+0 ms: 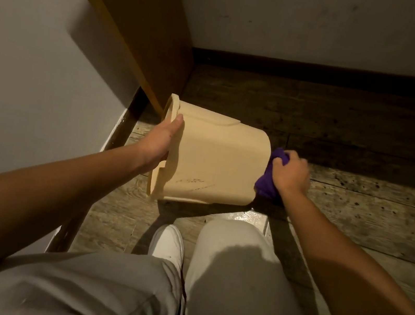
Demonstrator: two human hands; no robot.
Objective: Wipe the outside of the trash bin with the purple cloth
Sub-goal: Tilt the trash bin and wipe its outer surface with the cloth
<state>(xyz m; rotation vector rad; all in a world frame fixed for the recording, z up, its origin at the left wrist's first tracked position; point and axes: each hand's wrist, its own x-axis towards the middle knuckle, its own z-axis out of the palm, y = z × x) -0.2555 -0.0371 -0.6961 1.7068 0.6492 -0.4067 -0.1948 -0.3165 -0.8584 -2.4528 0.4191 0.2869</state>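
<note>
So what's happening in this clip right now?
A crouching person has tipped a cream trash bin onto its side. The left hand grips the bin's rim, while the right hand presses a bunched purple cloth against the bin's base end. Dark scuff marks still show on the bin's side.

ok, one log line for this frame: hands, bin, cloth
left hand: grips trash bin rim | bin: tipped sideways | right hand: presses purple cloth on bin base
</note>
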